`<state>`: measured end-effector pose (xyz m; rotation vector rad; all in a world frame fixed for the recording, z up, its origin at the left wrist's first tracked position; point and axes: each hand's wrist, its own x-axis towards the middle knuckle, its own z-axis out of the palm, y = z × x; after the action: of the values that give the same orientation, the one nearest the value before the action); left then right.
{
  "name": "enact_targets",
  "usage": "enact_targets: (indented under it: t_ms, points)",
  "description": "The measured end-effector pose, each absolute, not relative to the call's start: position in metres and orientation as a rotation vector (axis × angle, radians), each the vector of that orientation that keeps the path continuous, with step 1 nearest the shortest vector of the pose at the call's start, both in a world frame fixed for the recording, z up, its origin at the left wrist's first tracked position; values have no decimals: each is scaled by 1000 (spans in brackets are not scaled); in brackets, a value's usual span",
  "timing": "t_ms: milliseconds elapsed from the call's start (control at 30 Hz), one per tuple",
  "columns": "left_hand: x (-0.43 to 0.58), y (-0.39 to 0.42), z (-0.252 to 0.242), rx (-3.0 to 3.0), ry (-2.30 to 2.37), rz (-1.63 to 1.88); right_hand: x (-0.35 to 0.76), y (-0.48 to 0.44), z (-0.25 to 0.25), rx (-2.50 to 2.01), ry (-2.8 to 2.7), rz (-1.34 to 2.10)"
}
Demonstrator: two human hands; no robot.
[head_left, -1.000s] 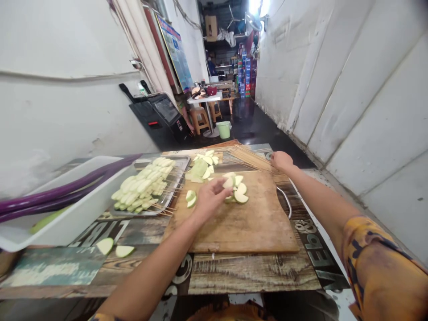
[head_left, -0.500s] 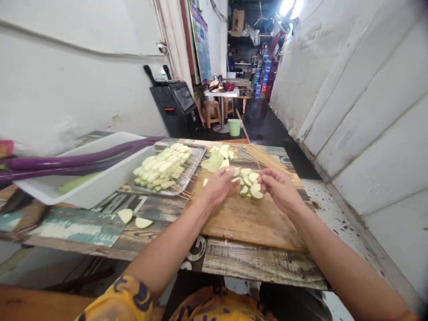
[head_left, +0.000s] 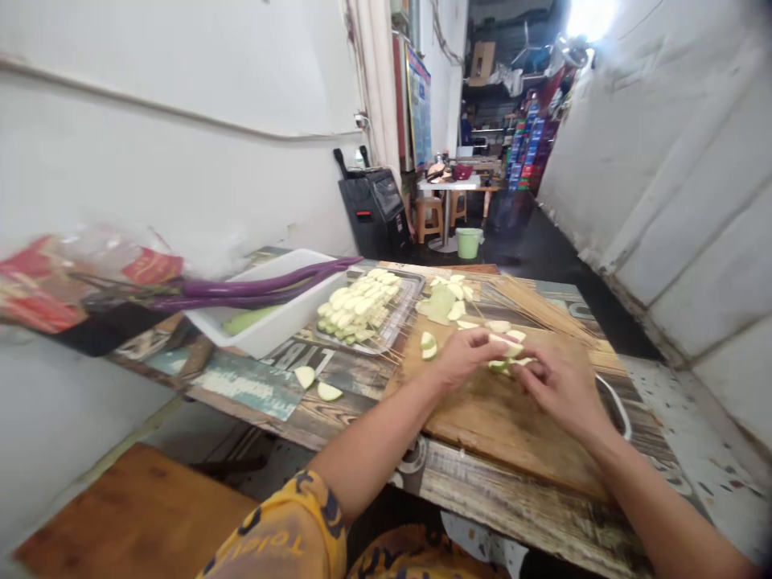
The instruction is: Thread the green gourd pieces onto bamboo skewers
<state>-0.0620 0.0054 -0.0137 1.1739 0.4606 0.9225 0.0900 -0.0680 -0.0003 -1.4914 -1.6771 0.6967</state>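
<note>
My left hand [head_left: 464, 358] is over the wooden cutting board [head_left: 500, 418], its fingers pinched on a pale green eggplant slice [head_left: 505, 343]. My right hand [head_left: 558, 386] is close beside it, fingers curled at the same small heap of slices [head_left: 510, 362]; a thin bamboo skewer seems to be in it, but I cannot see it clearly. More slices [head_left: 443, 299] lie at the board's far end. A loose bundle of skewers [head_left: 536, 310] lies to the right of them.
A metal tray [head_left: 403, 318] of skewered slices sits left of the board. A white tub [head_left: 271, 322] holds long purple eggplants [head_left: 253, 289]. Two slices [head_left: 317, 384] lie on the table [head_left: 253, 386]. A wooden bench [head_left: 133, 507] stands below at the left. The aisle beyond leads to stools and a green bucket [head_left: 469, 241].
My right hand came back from the skewer bundle and joined my left hand at the heap of slices. My view swung left and down, bringing the bench and red packaging into sight.
</note>
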Motion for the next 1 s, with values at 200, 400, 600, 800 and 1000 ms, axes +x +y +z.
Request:
enact_targets:
  t_ms: [200, 400, 600, 800, 1000]
  points:
    - [-63, 13, -16, 1023, 544, 970, 91, -64, -10, -1409, -1332, 697]
    - [-64, 14, -18, 863, 402, 922, 82, -64, -18, -1420, -1197, 733]
    - [-62, 15, -13, 793, 560, 1095, 79, -72, -18, -1450, -1253, 748]
    - [-71, 28, -14, 761, 623, 1205, 69, -82, -9, -1469, -1453, 649]
    - [-82, 36, -11, 569, 638, 1264, 65, -86, -7, -1461, -1700, 689]
